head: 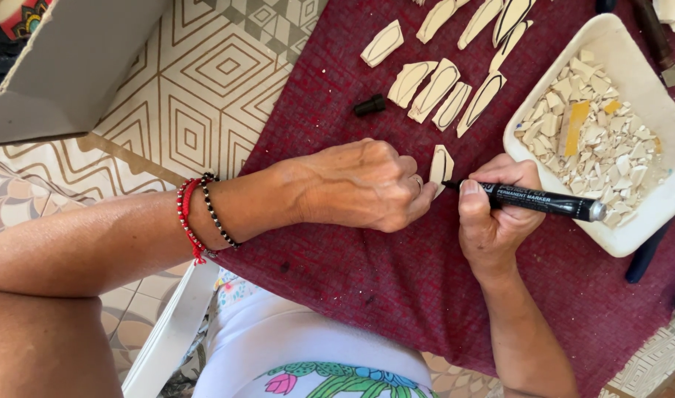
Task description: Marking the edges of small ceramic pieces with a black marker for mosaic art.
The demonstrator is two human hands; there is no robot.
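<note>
Now our left hand pinching a pale shell piece, right hand closed round a black marker, tip on the piece, white tray of chips at right.

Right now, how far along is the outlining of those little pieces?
About ten outlined pieces lie on the red cloth. In hand: the left hand steadies one piece while the right hand traces it with a marker. The tray holds unmarked fragments.
</note>
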